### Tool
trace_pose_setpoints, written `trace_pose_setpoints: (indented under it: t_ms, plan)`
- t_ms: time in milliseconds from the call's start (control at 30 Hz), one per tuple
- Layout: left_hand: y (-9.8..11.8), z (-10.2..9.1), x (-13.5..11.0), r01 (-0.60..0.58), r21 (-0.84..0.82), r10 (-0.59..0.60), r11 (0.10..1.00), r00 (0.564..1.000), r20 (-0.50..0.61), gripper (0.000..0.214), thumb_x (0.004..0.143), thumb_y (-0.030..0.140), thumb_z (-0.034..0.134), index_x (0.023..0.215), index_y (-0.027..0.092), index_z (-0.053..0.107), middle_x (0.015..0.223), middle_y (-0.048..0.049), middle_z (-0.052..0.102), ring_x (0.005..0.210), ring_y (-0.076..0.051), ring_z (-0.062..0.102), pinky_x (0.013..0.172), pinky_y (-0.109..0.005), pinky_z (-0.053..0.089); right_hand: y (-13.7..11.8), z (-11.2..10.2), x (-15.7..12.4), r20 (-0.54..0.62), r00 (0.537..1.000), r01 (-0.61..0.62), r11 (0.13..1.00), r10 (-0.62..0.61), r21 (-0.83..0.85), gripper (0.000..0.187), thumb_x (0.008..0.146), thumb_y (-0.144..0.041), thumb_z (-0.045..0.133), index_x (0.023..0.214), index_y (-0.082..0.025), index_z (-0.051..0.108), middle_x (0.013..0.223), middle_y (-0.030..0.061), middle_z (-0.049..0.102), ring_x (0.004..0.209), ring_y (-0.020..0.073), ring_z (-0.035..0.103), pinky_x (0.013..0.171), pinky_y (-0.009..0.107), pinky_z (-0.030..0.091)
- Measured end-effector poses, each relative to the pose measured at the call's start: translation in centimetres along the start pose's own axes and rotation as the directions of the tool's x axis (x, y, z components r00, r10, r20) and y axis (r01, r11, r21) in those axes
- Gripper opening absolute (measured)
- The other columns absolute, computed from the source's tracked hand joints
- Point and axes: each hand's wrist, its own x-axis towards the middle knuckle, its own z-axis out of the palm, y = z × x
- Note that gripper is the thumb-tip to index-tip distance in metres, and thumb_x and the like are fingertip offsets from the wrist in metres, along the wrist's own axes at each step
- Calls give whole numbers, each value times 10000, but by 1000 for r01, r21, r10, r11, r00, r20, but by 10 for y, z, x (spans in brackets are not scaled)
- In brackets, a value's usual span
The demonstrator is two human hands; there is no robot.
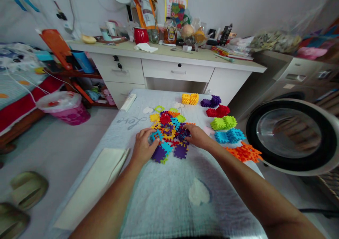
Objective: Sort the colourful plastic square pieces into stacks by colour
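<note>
A mixed pile of plastic interlocking tiles (169, 131) in several colours lies on the cloth-covered table. At its left side my left hand (144, 145) grips a light-blue tile (156, 135) between thumb and fingers. My right hand (197, 136) is closed on a dark purple tile (182, 133) at the pile's right edge; its fingertips are partly hidden. Two flat purple tiles, one on the left (159, 154) and one on the right (180, 151), lie at the near side. Sorted by colour along the right are yellow (190, 99), purple (211, 101), red (218, 111), green (224, 123), blue (230, 136) and orange tiles (245, 152).
A folded cream cloth (97, 182) lies along the table's left side, with a white box (128, 102) farther back. Beyond stands a white desk (174, 69) crowded with jars and packets. To the right, an open washing-machine door (291, 136) sits close to the table.
</note>
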Motion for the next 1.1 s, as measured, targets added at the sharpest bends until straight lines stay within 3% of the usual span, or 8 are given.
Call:
trace_pose_setpoints:
  t_ms: [167, 267, 333, 400, 467, 633, 833, 1100]
  plan:
    - [-1, -8, 0, -8, -20, 10, 1000, 995, 103, 428, 815, 449, 668, 1180, 233, 615, 1229, -89, 604, 1195, -276, 554, 1065, -483, 435, 7, -11, 0, -130, 983, -124, 990, 133, 71, 113, 874, -192, 609, 962, -194, 679, 882, 46, 705, 779, 183, 620, 721, 280, 433]
    - [-8, -18, -2, -18, -24, 22, 1000, 982, 190, 655, 763, 548, 719, 1316, 247, 541, 1332, -107, 541, 1277, -294, 509, 1095, -491, 420, 18, -11, -2, -259, 944, -217, 976, 205, -20, 114, 892, -180, 567, 956, -183, 661, 912, 74, 682, 809, 200, 613, 718, 289, 427]
    - [-14, -24, -5, -47, 14, 41, 999, 958, 285, 907, 646, 595, 799, 1418, 263, 460, 1414, -130, 477, 1345, -342, 452, 1118, -534, 393, 25, -7, -5, -303, 925, -276, 953, 228, -126, 188, 871, -106, 525, 985, -179, 655, 975, 100, 666, 834, 208, 612, 724, 298, 426]
    - [-17, -30, -9, -92, 58, 63, 994, 921, 385, 1127, 523, 593, 863, 1491, 283, 376, 1483, -152, 409, 1379, -397, 407, 1112, -577, 388, 30, -1, -10, -272, 932, -303, 926, 238, -227, 271, 860, -62, 483, 1026, -184, 659, 1011, 116, 651, 828, 209, 615, 714, 304, 423]
    - [-16, -33, -13, -117, 92, 63, 989, 888, 455, 1212, 483, 534, 887, 1528, 304, 316, 1528, -156, 358, 1387, -422, 394, 1099, -590, 397, 33, 1, -16, -161, 962, -261, 919, 221, -295, 308, 838, -50, 495, 1049, -191, 670, 1034, 121, 647, 857, 212, 623, 726, 304, 426]
    - [2, -37, -11, -35, 142, -48, 989, 842, 537, 1118, 566, 343, 830, 1541, 295, 285, 1525, -123, 362, 1399, -358, 413, 1151, -506, 376, 37, -9, -22, 63, 979, -169, 948, 192, -269, 402, 783, -155, 642, 1183, -189, 664, 1186, 118, 642, 1084, 241, 601, 906, 304, 424]
    - [29, -29, -4, 27, 206, -140, 978, 818, 558, 1041, 623, 299, 777, 1540, 253, 288, 1490, -135, 376, 1334, -299, 518, 1118, -387, 420, 41, -12, -11, 93, 983, -132, 966, 156, -222, 435, 834, -294, 676, 1240, -147, 630, 1229, 144, 652, 1117, 264, 600, 924, 323, 428]
    - [58, -22, 2, -90, 468, -212, 879, 805, 554, 963, 659, 347, 756, 1519, 261, 331, 1425, -183, 474, 1160, -338, 637, 916, -385, 511, 40, -10, -6, 110, 981, -126, 959, 158, -253, 420, 818, -228, 685, 1221, -131, 611, 1211, 155, 652, 1106, 252, 609, 904, 305, 433]
